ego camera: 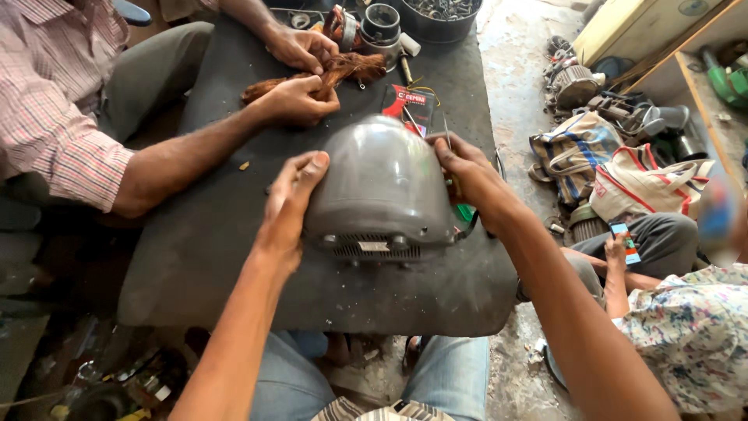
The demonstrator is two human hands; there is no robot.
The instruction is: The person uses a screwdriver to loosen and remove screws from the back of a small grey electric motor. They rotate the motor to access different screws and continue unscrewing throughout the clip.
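A grey domed motor housing (382, 187) with a vented base lies on the dark worktable (210, 249). My left hand (287, 206) presses flat against its left side. My right hand (467, 175) grips its right side and also holds a thin metal tool with a green handle (464, 211) against the housing. Both hands touch the housing.
Across the table, another person's hands (300, 74) work a bundle of copper winding wire (343, 68). A red-and-black packet (411, 105), metal parts and a bowl (440, 19) sit at the far end. Bags (623, 171) and motor parts lie on the floor at right, beside a seated person holding a phone (625, 242).
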